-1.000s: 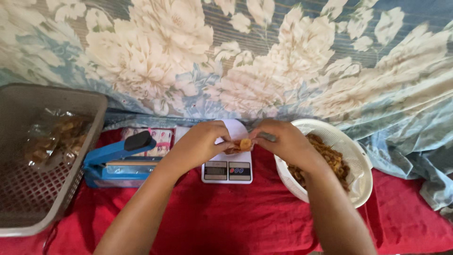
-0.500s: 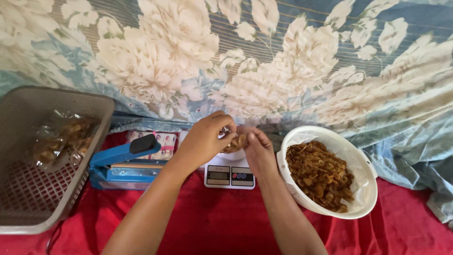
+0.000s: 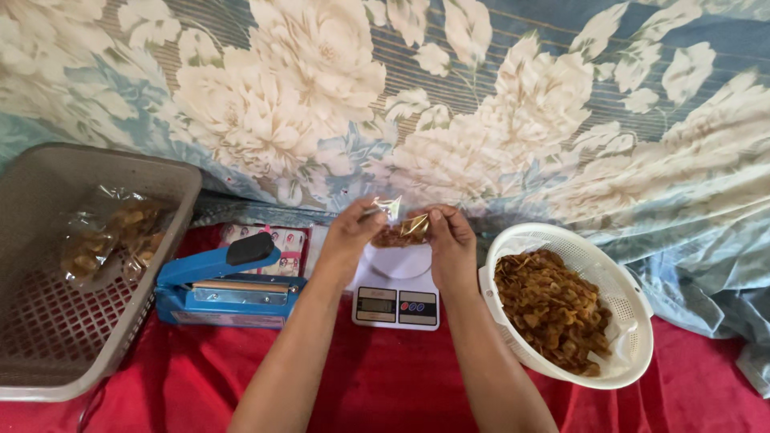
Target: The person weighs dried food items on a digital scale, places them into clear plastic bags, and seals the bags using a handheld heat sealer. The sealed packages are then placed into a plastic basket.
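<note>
Two bare hands meet above a small white digital kitchen scale (image 3: 396, 293), and between them they hold a small clear plastic bag (image 3: 401, 227) partly filled with brown fried snack pieces. The left hand (image 3: 350, 237) has its grip closed on the bag's left upper edge, thumb and fingers pinching the crinkled film. The right hand (image 3: 451, 240) has its grip closed on the right side of the same bag, fingertips pressed on the film. The bag hangs just over the scale's white platform; whether its bottom touches the platform cannot be told.

Just right of the scale stands a round white perforated plastic basket (image 3: 630, 305) holding a heap of the same brown snack pieces. Left of the scale lies a blue heat sealer with a black handle knob (image 3: 228, 285). Further left sits a brown plastic mesh tray (image 3: 48, 321) with filled clear packets (image 3: 108, 236) lying in it. Everything rests on a red cloth (image 3: 385, 377), with a floral blue and cream fabric (image 3: 481, 104) behind.
</note>
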